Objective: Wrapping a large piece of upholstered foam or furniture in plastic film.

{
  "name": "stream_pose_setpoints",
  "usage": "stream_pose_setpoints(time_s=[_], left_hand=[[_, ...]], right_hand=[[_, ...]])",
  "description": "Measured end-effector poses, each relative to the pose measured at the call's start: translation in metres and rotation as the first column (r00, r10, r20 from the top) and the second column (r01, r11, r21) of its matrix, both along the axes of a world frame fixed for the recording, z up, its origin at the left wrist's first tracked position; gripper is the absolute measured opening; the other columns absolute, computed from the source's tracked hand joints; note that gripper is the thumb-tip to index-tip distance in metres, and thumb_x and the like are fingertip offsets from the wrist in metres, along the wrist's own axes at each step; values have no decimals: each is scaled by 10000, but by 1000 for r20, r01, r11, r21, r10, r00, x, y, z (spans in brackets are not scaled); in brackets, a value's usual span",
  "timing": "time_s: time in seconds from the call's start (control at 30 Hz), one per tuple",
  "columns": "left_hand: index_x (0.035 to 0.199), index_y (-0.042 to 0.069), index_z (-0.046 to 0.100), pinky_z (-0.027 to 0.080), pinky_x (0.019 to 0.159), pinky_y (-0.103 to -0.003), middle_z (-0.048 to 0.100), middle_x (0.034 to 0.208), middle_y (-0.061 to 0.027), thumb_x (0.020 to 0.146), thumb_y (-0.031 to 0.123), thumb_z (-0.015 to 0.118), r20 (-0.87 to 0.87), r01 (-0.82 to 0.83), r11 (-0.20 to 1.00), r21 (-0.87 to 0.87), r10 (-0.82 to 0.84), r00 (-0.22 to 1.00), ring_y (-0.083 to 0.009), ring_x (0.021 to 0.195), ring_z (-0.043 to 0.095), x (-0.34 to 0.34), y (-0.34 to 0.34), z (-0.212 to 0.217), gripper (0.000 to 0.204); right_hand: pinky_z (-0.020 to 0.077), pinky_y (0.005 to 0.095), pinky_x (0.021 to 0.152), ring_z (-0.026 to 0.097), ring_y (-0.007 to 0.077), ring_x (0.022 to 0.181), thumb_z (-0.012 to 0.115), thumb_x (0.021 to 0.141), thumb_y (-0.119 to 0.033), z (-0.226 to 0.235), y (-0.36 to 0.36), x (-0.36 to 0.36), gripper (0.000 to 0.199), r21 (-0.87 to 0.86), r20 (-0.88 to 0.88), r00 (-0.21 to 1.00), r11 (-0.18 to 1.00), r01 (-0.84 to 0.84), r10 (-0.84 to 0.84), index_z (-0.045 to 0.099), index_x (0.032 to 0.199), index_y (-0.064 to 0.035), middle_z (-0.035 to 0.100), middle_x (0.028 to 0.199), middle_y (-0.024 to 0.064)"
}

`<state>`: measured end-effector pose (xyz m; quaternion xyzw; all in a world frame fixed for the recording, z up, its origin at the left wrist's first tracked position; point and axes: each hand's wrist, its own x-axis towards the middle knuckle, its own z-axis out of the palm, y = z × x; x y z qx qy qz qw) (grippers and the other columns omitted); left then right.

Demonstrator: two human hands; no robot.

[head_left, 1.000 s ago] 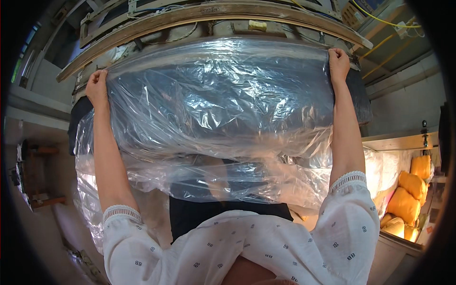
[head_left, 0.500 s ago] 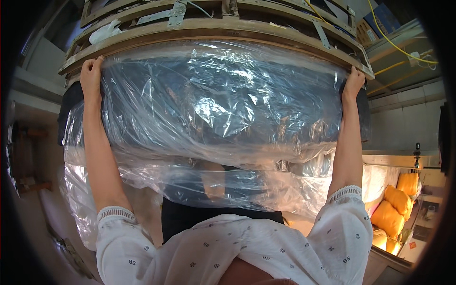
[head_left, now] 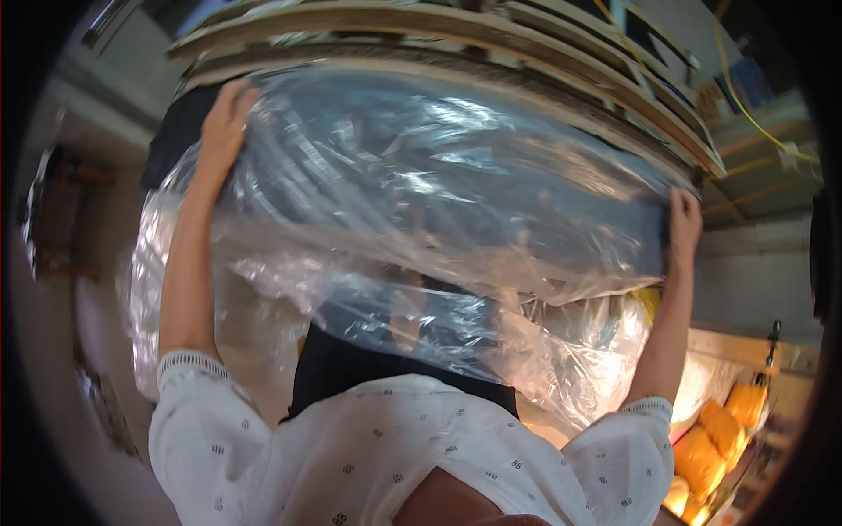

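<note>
A wide sheet of clear plastic (head_left: 412, 184) lies wrinkled over a long dark upholstered piece (head_left: 561, 206) and hangs down toward my body. At the sheet's far left corner my left hand (head_left: 226, 123) is closed on the plastic with bent fingers, slightly blurred. My right hand (head_left: 684, 223) grips the right end of the sheet beside the dark piece. Its fingertips are partly hidden. Just beyond both hands runs the slatted wooden frame (head_left: 438, 31). Bare dark fabric (head_left: 175, 131) shows outside my left hand.
Yellow-orange bundles (head_left: 710, 443) glow under a warm light at the lower right. A yellow cable (head_left: 745, 110) hangs at the upper right, near a blue box (head_left: 750, 81). More plastic (head_left: 579, 351) drapes in front of my legs.
My view has tilted and shifted. Both hands have come away from the wooden frame's edge with the plastic; the right hand sits lower, and the sheet is drawn across the dark piece.
</note>
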<state>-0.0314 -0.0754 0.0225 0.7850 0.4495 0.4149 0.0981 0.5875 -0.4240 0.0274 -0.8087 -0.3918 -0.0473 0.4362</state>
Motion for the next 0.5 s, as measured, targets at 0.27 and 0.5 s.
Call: stream_pose_setpoints(time_s=[0.27,0.5], left_hand=[[937,115,617,464,756,-373,589,936,-73,803,284,575,-102,393,918,45,-387,916,-275,896,576,181,-43,-11,219],[1026,107,576,414,817,-398,560,1015,-77,749,219,637,-35,378,910,171,-378,925,-266,979,544,242,-70,-18,304]], right_hand=[[399,327,840,499,244,1024,570,840,-104,54,-25,-110,325,-86,398,885,971,-225,240,515,1148,-14,506,1148,120],[238,402,1042,326,267,1270,426,900,-222,40,60,-283,463,-471,193,581,594,-652,791,365,1338,-84,337,1379,120]])
